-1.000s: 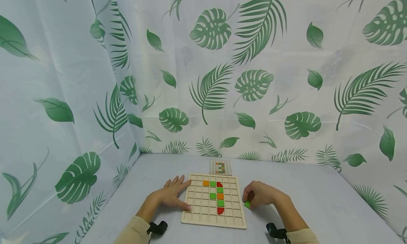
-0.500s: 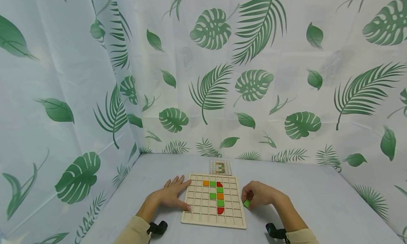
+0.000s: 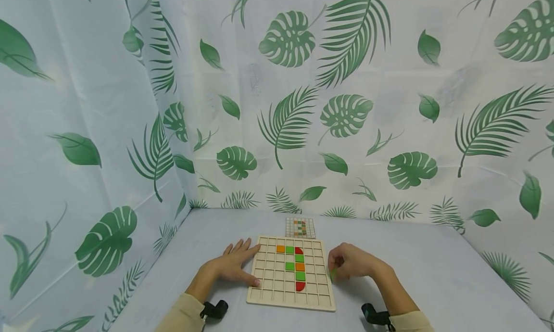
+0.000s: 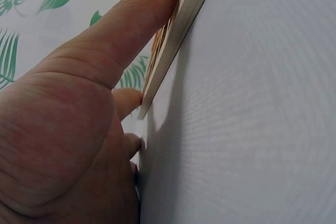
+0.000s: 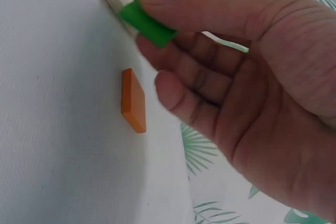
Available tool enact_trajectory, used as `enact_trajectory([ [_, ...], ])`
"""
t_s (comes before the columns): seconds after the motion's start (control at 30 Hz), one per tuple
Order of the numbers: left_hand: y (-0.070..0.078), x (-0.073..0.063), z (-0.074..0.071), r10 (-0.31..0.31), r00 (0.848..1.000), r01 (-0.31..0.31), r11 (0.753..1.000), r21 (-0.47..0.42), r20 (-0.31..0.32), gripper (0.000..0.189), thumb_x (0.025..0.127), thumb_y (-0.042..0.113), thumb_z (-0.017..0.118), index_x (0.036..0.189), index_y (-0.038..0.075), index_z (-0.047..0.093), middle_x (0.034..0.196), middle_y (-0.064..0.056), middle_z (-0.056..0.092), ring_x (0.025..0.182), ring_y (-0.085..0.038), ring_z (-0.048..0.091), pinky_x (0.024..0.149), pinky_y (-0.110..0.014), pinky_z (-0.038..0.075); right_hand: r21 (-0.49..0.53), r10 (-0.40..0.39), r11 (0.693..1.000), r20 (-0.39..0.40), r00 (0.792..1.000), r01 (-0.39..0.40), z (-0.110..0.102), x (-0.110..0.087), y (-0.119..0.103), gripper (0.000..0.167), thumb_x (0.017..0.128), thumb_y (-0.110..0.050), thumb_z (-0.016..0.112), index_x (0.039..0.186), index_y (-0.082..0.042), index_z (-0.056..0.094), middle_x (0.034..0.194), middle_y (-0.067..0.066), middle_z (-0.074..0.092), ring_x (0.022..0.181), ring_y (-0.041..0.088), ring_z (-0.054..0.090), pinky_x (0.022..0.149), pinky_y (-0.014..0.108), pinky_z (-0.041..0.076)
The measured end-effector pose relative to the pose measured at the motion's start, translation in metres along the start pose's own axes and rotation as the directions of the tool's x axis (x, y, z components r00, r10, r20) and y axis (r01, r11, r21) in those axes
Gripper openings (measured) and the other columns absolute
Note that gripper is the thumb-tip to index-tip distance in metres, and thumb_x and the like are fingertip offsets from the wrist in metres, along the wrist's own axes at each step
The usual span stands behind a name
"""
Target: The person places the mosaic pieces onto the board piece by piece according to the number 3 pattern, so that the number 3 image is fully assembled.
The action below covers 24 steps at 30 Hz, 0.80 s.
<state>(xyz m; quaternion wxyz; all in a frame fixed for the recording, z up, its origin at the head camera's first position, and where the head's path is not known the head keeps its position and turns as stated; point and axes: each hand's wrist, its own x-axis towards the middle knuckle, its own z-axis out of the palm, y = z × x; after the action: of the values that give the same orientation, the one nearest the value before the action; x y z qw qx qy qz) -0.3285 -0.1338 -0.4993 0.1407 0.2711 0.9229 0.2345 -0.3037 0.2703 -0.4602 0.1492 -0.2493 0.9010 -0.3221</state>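
A pale wooden grid board (image 3: 268,274) lies flat on the table. Several tiles fill some of its squares, among them an orange tile (image 3: 300,267), a green tile (image 3: 300,276) and a red rounded tile (image 3: 300,287). My left hand (image 3: 231,265) rests at the board's left side, fingers spread, with the thumb and index finger on its edge. Beside the right edge, my right hand (image 3: 355,262) pinches a green tile (image 5: 148,23) between thumb and fingers. In the right wrist view, a loose orange tile (image 5: 134,100) lies on the table below that hand.
Just behind the board lies a small printed grid card (image 3: 290,228) with coloured squares. A leaf-patterned curtain (image 3: 303,130) closes off the back and left of the white table (image 3: 415,255). A black wrist camera (image 3: 375,315) sits on the right wrist.
My right hand has shifted slightly left, closer to the board's right edge, and the green tile has turned in its fingers. The left hand and the board have stayed put.
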Motion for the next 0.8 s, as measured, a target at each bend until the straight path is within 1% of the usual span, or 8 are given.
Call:
enact_trajectory([
  [0.07,0.0,0.0004,0.0,-0.001,1.0,0.001,1.0,0.004,-0.001,0.116,0.078,0.072,0.077,0.167,0.02,0.024,0.175,-0.02,0.009,0.162,-0.042,0.002,0.128,-0.065,0.001,0.01,-0.014,1.0,-0.035,0.999,0.014,-0.0009,0.0014,0.0008,0.016,0.08,0.002,0.08,0.086,-0.011,0.072,0.075,-0.003,0.061,0.069,0.014,0.055,0.058,0.025,0.046],
  [0.17,0.0002,0.0004,-0.0002,-0.001,1.0,0.001,1.0,0.002,0.0,0.116,0.078,0.072,0.077,0.167,0.02,0.024,0.175,-0.02,0.009,0.162,-0.042,0.002,0.128,-0.065,0.001,0.013,-0.026,1.0,-0.083,0.996,0.027,-0.0031,0.0026,0.0004,0.013,0.084,-0.004,0.081,0.095,-0.009,0.075,0.079,-0.002,0.062,0.073,0.016,0.055,0.061,0.026,0.045],
  [0.27,0.0003,0.0002,-0.0004,0.0,1.0,0.0,1.0,0.001,-0.002,0.116,0.078,0.071,0.078,0.167,0.02,0.024,0.175,-0.02,0.009,0.162,-0.042,0.002,0.128,-0.065,0.001,0.001,-0.026,1.0,-0.133,0.991,0.027,-0.0048,0.0021,-0.0004,0.016,0.089,-0.008,0.079,0.105,-0.009,0.077,0.084,0.0,0.061,0.075,0.016,0.055,0.061,0.026,0.045],
  [0.43,-0.0003,0.0005,-0.0001,0.004,1.0,-0.004,1.0,-0.001,-0.002,0.116,0.078,0.072,0.078,0.167,0.02,0.024,0.175,-0.02,0.009,0.162,-0.042,0.002,0.128,-0.065,0.001,0.006,-0.037,0.999,-0.199,0.979,0.039,-0.0048,0.0026,-0.0006,0.022,0.094,-0.009,0.074,0.116,-0.006,0.077,0.093,0.001,0.064,0.075,0.016,0.062,0.064,0.025,0.053],
  [0.57,-0.0004,0.0006,0.0,0.009,1.0,-0.009,1.0,-0.006,0.0,0.116,0.078,0.072,0.077,0.167,0.02,0.024,0.175,-0.02,0.008,0.162,-0.043,0.002,0.128,-0.066,0.001,0.052,-0.047,0.997,-0.229,0.972,0.061,-0.003,0.0047,-0.001,0.022,0.097,-0.005,0.07,0.117,-0.003,0.076,0.096,0.004,0.063,0.077,0.016,0.067,0.068,0.027,0.059],
  [0.7,-0.0006,0.0,-0.0003,0.013,1.0,-0.013,1.0,-0.009,0.003,0.116,0.078,0.071,0.077,0.167,0.02,0.023,0.175,-0.02,0.008,0.162,-0.043,0.001,0.128,-0.066,0.001,0.089,-0.037,0.994,-0.255,0.966,0.061,-0.0003,0.007,-0.0033,0.017,0.098,-0.003,0.067,0.114,-0.001,0.075,0.096,0.006,0.061,0.079,0.018,0.069,0.071,0.037,0.063],
  [0.8,-0.0008,-0.0004,-0.0005,0.017,1.0,-0.017,1.0,-0.01,0.004,0.116,0.079,0.07,0.077,0.168,0.02,0.023,0.175,-0.02,0.007,0.162,-0.043,0.001,0.128,-0.066,0.001,0.086,-0.033,0.995,-0.279,0.96,0.059,0.0012,0.0079,-0.006,0.015,0.098,-0.003,0.068,0.112,-0.002,0.074,0.095,0.006,0.063,0.079,0.023,0.07,0.072,0.042,0.063],
])
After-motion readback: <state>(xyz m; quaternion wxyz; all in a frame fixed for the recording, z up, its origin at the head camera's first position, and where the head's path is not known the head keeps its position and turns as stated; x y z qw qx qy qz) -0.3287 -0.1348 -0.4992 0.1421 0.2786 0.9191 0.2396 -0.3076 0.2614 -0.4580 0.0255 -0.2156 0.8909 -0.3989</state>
